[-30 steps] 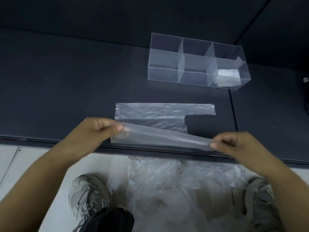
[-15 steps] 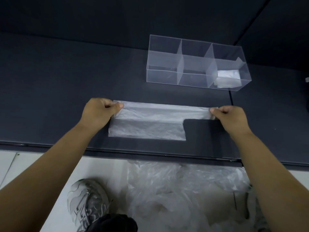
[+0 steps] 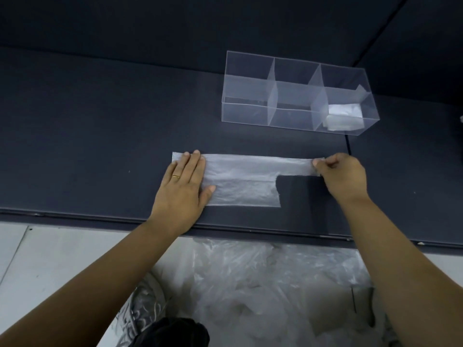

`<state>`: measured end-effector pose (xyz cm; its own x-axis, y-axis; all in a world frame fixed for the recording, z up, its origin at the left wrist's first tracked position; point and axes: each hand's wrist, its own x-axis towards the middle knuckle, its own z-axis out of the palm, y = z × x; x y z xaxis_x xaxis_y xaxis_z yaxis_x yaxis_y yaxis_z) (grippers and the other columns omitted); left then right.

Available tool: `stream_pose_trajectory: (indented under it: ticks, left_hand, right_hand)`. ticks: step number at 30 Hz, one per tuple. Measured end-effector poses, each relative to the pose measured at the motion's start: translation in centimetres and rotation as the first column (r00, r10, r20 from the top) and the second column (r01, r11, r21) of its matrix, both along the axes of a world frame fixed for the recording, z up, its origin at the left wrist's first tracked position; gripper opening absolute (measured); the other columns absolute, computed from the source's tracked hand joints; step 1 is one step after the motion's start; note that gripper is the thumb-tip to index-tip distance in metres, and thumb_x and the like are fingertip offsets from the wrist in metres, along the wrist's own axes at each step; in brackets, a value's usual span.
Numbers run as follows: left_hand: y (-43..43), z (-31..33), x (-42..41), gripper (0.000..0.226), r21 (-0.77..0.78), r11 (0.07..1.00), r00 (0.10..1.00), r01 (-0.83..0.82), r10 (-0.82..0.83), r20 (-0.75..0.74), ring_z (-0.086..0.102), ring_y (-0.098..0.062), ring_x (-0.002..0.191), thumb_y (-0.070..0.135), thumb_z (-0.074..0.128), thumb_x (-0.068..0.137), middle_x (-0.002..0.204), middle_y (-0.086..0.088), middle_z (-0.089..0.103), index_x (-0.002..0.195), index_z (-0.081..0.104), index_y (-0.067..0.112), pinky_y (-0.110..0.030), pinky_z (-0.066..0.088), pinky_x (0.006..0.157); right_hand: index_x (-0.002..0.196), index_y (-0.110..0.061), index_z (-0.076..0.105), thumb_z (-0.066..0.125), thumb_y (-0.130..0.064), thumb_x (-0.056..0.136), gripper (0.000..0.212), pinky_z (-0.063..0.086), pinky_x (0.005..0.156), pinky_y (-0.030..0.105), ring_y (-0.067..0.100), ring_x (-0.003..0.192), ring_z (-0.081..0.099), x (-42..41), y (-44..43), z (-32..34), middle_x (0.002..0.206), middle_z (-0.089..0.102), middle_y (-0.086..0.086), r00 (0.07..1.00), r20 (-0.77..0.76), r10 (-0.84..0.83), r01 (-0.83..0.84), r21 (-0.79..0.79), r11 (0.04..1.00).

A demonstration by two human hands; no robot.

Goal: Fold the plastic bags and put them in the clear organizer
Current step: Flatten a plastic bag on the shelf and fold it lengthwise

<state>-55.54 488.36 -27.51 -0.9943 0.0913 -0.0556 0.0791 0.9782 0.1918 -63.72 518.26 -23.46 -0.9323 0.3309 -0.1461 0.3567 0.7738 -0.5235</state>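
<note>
Plastic bag (image 3: 240,181): lengthwise fold now laid | left hand (image 3: 184,186) flattened, pressing it | right hand (image 3: 343,176) still pinches strap end

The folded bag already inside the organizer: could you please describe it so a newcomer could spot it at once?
On the dark table stands a clear organizer with three compartments in a row. In its rightmost compartment lies a small folded plastic bag, the only bag packed into a compact whitish bundle; the other bag on the table lies long and flat.
</note>
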Motion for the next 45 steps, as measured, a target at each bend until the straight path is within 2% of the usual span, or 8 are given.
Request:
stream_pose_trajectory:
  ticks: [3,6,9,15,24,31,37,45]
  left_hand:
    - [0.0,-0.5,0.4,0.077,-0.092,0.996,1.000,0.001,-0.002,-0.003,0.005,-0.022,0.148,0.061,0.006,0.093,0.160,-0.006,0.009,0.152,0.010,0.013,-0.037,0.002,0.121]
    - [0.3,-0.1,0.4,0.079,-0.090,0.996,1.000,0.003,-0.001,0.020,0.007,-0.025,0.148,0.062,0.005,0.091,0.160,-0.007,0.011,0.152,0.013,0.012,-0.041,0.005,0.121]
    - [0.1,0.0,0.4,0.078,-0.089,0.995,0.999,0.037,-0.034,0.040,0.004,-0.030,0.148,0.056,0.002,0.090,0.160,-0.010,0.009,0.152,0.011,0.009,-0.044,0.005,0.120]
    - [-0.4,0.3,0.5,0.092,-0.088,0.995,0.998,0.036,-0.031,0.059,0.007,-0.029,0.148,0.073,0.010,0.083,0.160,-0.007,0.011,0.153,0.016,0.015,-0.046,0.005,0.120]
    - [-2.8,0.9,1.6,0.114,-0.099,0.995,0.996,-0.012,0.020,0.082,0.005,-0.024,0.148,0.087,0.005,0.070,0.161,-0.007,0.008,0.153,0.009,0.009,-0.048,0.001,0.120]
    - [0.2,2.6,2.5,0.081,0.102,0.948,0.953,0.300,-0.293,-0.076,0.021,-0.020,0.145,0.067,0.035,0.087,0.155,-0.005,0.031,0.144,0.040,0.009,-0.037,0.010,0.119]
    - [1.9,1.5,2.1,0.070,0.159,0.938,0.951,0.309,-0.309,-0.029,0.030,-0.017,0.141,0.054,0.053,0.089,0.154,0.003,0.032,0.146,0.039,0.015,-0.030,0.016,0.115]
    - [3.0,1.3,1.0,0.028,0.132,0.930,0.897,0.343,-0.282,-0.341,0.067,-0.026,0.086,0.011,0.079,0.076,0.113,-0.002,0.070,0.103,0.073,0.009,-0.035,0.054,0.071]
  right_hand:
    - [0.115,-0.010,0.061,0.064,-0.020,0.087,0.030,0.037,0.095,0.043,0.037,0.114,0.047,1.4,-4.3,0.8,0.121,0.052,0.018,0.976,-0.203,0.078,-0.030,0.231,0.973]
    - [0.128,-0.007,0.055,0.057,-0.014,0.091,0.037,0.029,0.110,0.037,0.031,0.128,0.042,3.7,-11.5,1.1,0.137,0.047,0.016,0.855,-0.313,0.414,-0.410,0.083,0.908]
    - [0.145,-0.010,0.037,0.042,-0.022,0.100,0.047,0.011,0.119,0.030,0.021,0.144,0.022,5.5,-17.2,-0.2,0.155,0.030,0.008,0.736,-0.224,0.639,-0.657,-0.006,0.754]
    - [0.154,-0.025,0.002,0.018,-0.052,0.099,0.063,-0.009,0.119,0.039,0.013,0.148,-0.009,4.5,-12.4,-4.5,0.162,-0.004,-0.003,0.751,0.110,0.651,-0.644,0.344,0.683]
    - [0.154,-0.023,0.005,0.019,-0.053,0.097,0.066,-0.013,0.117,0.046,0.019,0.148,-0.008,3.4,-3.4,-3.5,0.162,-0.002,0.002,0.852,0.139,0.506,-0.510,0.442,0.738]
    - [0.096,-0.023,0.069,0.077,-0.030,0.077,0.022,0.029,0.078,0.031,0.018,0.097,0.047,8.0,-3.4,-1.3,0.104,0.054,-0.005,0.708,-0.150,0.690,-0.651,0.241,0.720]
    - [0.081,-0.013,0.067,0.069,-0.011,0.085,0.005,0.035,0.076,0.034,0.025,0.090,0.050,7.1,-5.1,-1.6,0.091,0.056,0.002,0.749,-0.093,0.656,-0.626,0.222,0.747]
    - [0.085,-0.024,0.055,0.058,-0.018,0.091,0.009,0.030,0.090,0.027,0.011,0.101,0.043,6.0,-3.5,1.3,0.099,0.048,-0.013,0.755,-0.030,0.655,-0.655,0.005,0.755]
